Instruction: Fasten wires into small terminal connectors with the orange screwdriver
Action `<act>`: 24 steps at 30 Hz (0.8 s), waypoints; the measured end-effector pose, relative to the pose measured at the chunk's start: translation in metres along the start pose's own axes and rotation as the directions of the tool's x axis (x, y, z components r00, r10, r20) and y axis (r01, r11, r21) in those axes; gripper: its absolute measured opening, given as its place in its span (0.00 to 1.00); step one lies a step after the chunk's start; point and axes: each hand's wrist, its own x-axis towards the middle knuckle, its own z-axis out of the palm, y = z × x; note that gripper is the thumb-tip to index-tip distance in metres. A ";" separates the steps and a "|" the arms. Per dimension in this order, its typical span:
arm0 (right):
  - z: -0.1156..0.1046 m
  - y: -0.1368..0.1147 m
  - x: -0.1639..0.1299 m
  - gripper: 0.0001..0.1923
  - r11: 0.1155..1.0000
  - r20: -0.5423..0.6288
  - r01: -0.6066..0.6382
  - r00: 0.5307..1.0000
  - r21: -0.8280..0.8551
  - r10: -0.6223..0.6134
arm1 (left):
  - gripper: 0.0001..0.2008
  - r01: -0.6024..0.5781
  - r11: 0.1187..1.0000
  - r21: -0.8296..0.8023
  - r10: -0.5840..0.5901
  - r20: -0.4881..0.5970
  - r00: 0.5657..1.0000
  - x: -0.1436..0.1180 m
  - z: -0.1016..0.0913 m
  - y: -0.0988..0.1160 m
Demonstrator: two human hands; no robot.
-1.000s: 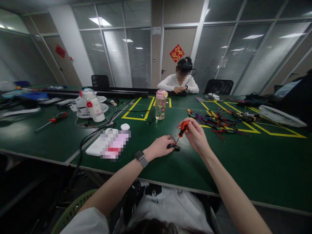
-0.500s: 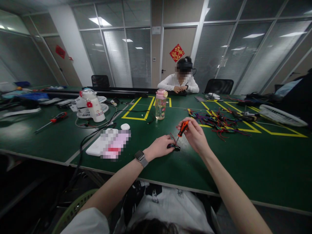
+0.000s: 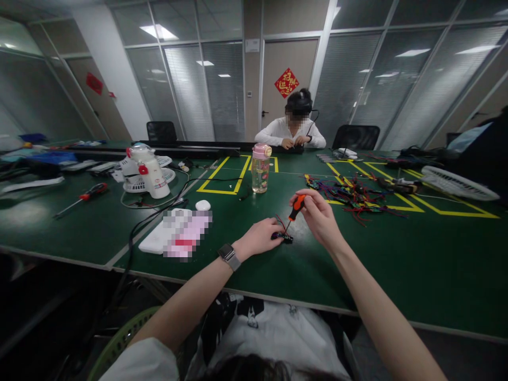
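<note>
Green table [image 3: 397, 275]: spans the view, marked farther back with yellow tape [image 3: 217, 191]; both hands are at work over its near part.
Seated person [image 3: 291, 132]: at the far side of the table, in a white top, hands together in front.
Heap of wired boards [image 3: 349, 193]: lies beyond the right hand [image 3: 317, 214] and to its right, a tangle of red and dark leads.
White flask [image 3: 150, 172]: stands upright off to the left, well apart from the hands.
Left hand: this hand [image 3: 260, 236] rests low at the tabletop, fingers bent and gripping the left end of the small circuit board [image 3: 287, 239].
Right hand: raised above the table, fingers closed around the handle of the orange-and-black screwdriver [image 3: 297, 206].
Pink-lidded bottle [image 3: 260, 174]: upright, beyond the left hand.
Screwdriver: tilted, its shaft slanting down and left to the board; the exact contact at the tip is too small to tell.
Small circuit board: on the table between the hands, just right of the left fingertips and below and left of the right hand.
Red wires [image 3: 280, 222]: rise from the board beside the shaft.
</note>
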 end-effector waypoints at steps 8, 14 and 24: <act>0.000 0.003 -0.001 0.10 1.000 -0.064 -0.026 0.998 0.006 0.026 | 0.09 0.012 1.000 -0.005 -0.012 0.004 1.000 0.000 -0.002 0.002; 0.003 -0.002 -0.001 0.14 0.993 -0.030 -0.105 0.994 0.056 0.106 | 0.09 0.012 1.000 -0.014 -0.012 0.002 1.000 -0.001 -0.003 0.003; 0.006 -0.002 -0.002 0.13 0.998 -0.014 -0.053 0.998 0.032 0.054 | 0.09 0.011 1.000 -0.023 -0.011 0.002 1.000 -0.001 -0.001 0.001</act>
